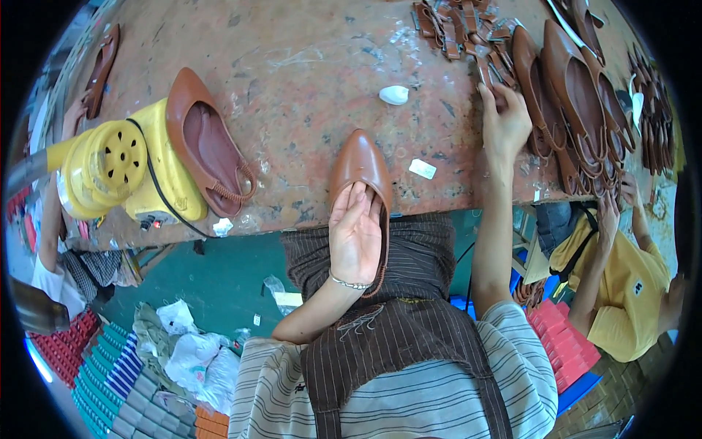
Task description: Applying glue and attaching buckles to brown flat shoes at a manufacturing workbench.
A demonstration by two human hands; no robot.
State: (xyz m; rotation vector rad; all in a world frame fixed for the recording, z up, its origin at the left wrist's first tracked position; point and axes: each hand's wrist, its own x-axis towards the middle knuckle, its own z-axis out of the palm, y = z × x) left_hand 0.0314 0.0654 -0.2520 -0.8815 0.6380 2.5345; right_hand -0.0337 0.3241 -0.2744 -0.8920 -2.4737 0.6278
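A brown pointed slingback shoe (360,162) is at the table's near edge, its toe facing away from me. My left hand (355,238) holds it, palm up, with fingers tucked into its opening; the fingertips are hidden under the upper. At the far right, my right hand (504,124) pinches a small brown leather bow (484,72) at the near edge of a pile of leather bows (457,28). Beside that hand stand several similar brown shoes (567,80). Another finished-looking slingback (201,135) rests at the left.
A yellow machine (117,157) with a black cable stands on the worn table (292,95) at left. A white lump (394,94) and a white label (422,168) lie mid-table. Co-workers sit at both sides, one in a yellow shirt (629,282). White bags (201,362) lie below left.
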